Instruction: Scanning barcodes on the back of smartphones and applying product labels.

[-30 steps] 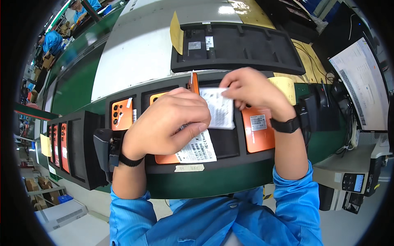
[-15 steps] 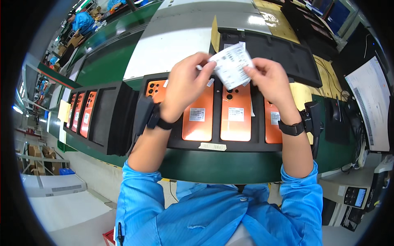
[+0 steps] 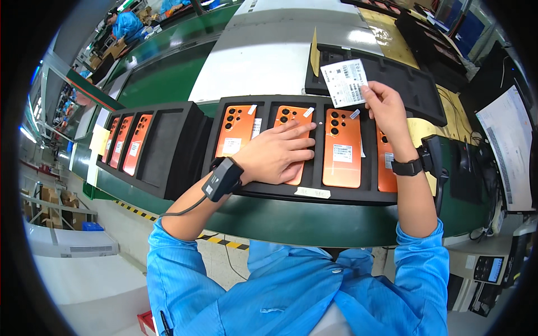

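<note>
One phone (image 3: pixel 296 115) lengthwise, camera end away

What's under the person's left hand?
An orange phone in a black tray. Its camera end and some of its lower end show; the left hand hides its middle.

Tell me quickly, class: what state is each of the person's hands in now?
Left hand: open, spread over an orange phone.
Right hand: closed, holding a white printed slip by its edge.
</note>
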